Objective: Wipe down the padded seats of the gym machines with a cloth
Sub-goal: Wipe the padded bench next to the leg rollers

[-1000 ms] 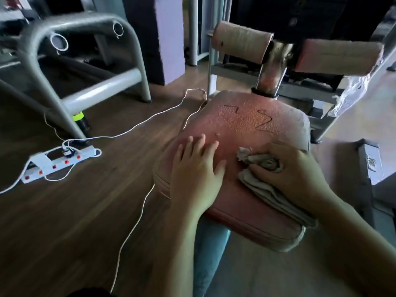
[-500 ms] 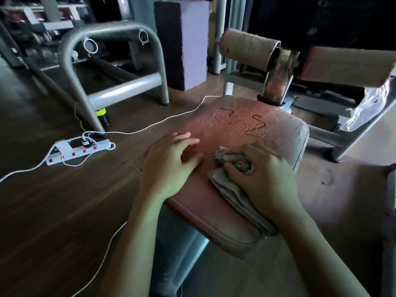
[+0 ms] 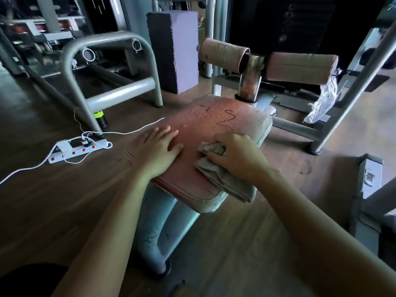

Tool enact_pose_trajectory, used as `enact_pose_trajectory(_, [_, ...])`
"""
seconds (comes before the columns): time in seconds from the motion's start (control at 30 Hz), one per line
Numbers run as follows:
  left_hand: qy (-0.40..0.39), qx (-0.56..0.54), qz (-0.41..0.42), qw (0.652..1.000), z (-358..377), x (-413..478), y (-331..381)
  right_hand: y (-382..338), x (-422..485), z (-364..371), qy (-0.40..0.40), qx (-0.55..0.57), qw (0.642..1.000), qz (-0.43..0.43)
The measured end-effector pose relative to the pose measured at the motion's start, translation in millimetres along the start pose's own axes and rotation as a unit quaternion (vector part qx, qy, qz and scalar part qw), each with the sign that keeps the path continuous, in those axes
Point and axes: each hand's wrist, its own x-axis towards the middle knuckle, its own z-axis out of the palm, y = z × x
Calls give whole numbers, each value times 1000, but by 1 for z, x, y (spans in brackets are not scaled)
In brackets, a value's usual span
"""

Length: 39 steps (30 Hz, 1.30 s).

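right hand (image 3: 237, 159) grip closed around bunched cloth (image 3: 222, 183), near same spot on seat (image 3: 192, 174); left hand (image 3: 156, 153) open flat, slid leftward; far droplets (image 3: 205, 116) still unwiped.

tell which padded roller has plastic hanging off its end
The pinkish padded roller right of the metal post: crumpled clear plastic dangles from its end; the tan left roller is bare.

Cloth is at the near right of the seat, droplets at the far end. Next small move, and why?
Probably slide the cloth forward with the right hand toward the far end of the seat. That hand grips the bunched cloth at the right edge, droplets bead the far part unwiped, and the left hand lies flat on the seat, bracing it.
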Motion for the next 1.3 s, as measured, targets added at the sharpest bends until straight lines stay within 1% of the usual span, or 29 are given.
enact_pose_trajectory(0.13, [19,-30,-23,999,6,-12,3,22,-42,-8,87,50,994,44])
enact_pose_trajectory(0.2, [20,-27,-33,999,8,-20,9,28,-67,-8,141,103,982,73])
enact_pose_trajectory(0.27, [29,-22,-29,999,13,-32,20,29,-90,-4,191,160,962,114])
enact_pose_trajectory(0.4, [79,-35,-13,996,22,-44,36,15,-128,22,270,237,911,200])
enact_pose_trajectory(0.47, [106,-47,-19,993,24,-42,36,-4,-141,42,311,250,892,215])
enact_pose_trajectory(0.57, [123,-49,-20,991,27,-39,33,-34,-146,70,357,255,874,210])
enact_pose_trajectory(0.7, [129,-45,-19,990,28,-38,33,-52,-134,85,378,286,853,219])
enact_pose_trajectory(0.77, [131,-43,-18,990,29,-39,34,-42,-120,82,388,277,849,227])
enact_pose_trajectory(0.87, [143,-37,-20,989,30,-38,36,-20,-101,77,398,264,838,263])
enact_pose_trajectory(0.97, [149,-20,-26,988,29,-38,37,-39,-118,87,398,287,827,275])
enact_pose_trajectory(1.03, [147,-17,-28,989,30,-38,38,-58,-137,94,387,302,831,259])
enact_pose_trajectory(1.1, [146,-17,-30,989,31,-38,38,-50,-137,95,375,308,841,239])
enact_pose_trajectory(1.2, [150,-12,-30,988,31,-39,38,-19,-116,85,357,310,839,271])
enact_pose_trajectory(1.27, [151,-11,-29,988,31,-39,38,-20,-119,84,348,307,842,275])
enact_pose_trajectory(1.3, [151,-14,-28,988,31,-39,39,-26,-126,85,341,302,850,265])
